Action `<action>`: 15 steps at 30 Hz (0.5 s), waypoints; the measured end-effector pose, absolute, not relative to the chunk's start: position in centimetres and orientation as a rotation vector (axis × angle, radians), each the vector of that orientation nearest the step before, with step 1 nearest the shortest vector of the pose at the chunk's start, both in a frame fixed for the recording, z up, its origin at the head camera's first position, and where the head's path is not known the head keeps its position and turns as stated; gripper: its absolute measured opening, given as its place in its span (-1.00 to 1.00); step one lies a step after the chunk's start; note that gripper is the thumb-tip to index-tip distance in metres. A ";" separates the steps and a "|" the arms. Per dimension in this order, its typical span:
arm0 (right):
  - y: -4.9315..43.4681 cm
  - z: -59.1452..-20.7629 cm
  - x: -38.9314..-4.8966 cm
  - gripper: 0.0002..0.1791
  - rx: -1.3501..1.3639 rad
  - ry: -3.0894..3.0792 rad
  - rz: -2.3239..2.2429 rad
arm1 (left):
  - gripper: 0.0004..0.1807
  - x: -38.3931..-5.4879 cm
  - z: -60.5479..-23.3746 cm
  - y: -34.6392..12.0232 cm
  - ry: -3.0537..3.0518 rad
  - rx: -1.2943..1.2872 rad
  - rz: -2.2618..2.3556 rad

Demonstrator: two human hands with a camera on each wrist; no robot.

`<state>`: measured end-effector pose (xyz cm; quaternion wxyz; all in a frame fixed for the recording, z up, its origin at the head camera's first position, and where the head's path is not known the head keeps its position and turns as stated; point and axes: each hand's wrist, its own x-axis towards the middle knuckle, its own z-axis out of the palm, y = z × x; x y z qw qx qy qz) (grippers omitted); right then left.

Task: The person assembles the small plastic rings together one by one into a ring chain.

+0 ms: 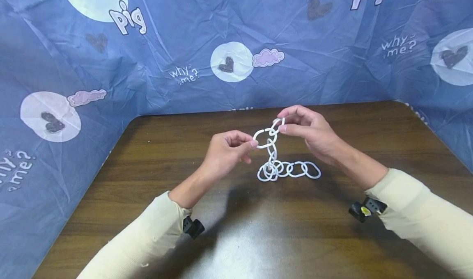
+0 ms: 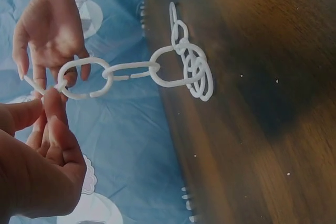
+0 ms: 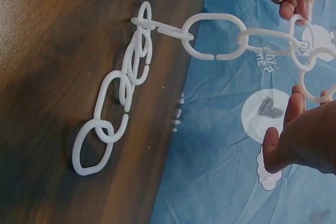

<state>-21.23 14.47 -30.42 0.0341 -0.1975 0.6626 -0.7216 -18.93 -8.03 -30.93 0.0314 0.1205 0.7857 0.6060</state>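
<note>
A chain of white plastic links hangs between the hands and runs down to the table. My left hand (image 1: 225, 152) pinches one oval link (image 1: 263, 147) between thumb and index finger. To its right and slightly higher, my right hand (image 1: 314, 131) holds the chain's top end link (image 1: 283, 122) between thumb and fingers. The two held links are joined. In the right wrist view, a hanging link (image 3: 215, 16) has a small gap in its side. The lower links (image 1: 262, 176) lie bunched on the table, and a short row stretches right to another end link (image 1: 320, 172).
The brown wooden table (image 1: 148, 188) has its back edge just beyond the hands. Blue printed cloth (image 1: 295, 33) stands behind it and along both sides. Black camera mounts (image 1: 194, 227) are strapped at both sleeved wrists.
</note>
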 end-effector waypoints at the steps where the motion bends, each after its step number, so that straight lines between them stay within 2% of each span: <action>1: 14.4 -30.4 -21.2 -0.77 -0.604 2.051 -2.214 | -0.89 -18.9 -30.9 -8.0 2.408 0.366 1.854; 6: 14.4 -30.7 -21.3 -0.73 -0.639 2.262 -2.089 | -0.88 -18.8 -31.0 -8.2 2.375 0.337 1.793; 15: 14.5 -32.8 -22.4 -0.64 -0.715 2.758 -1.601 | -0.88 -18.7 -31.1 -8.6 2.368 0.371 1.675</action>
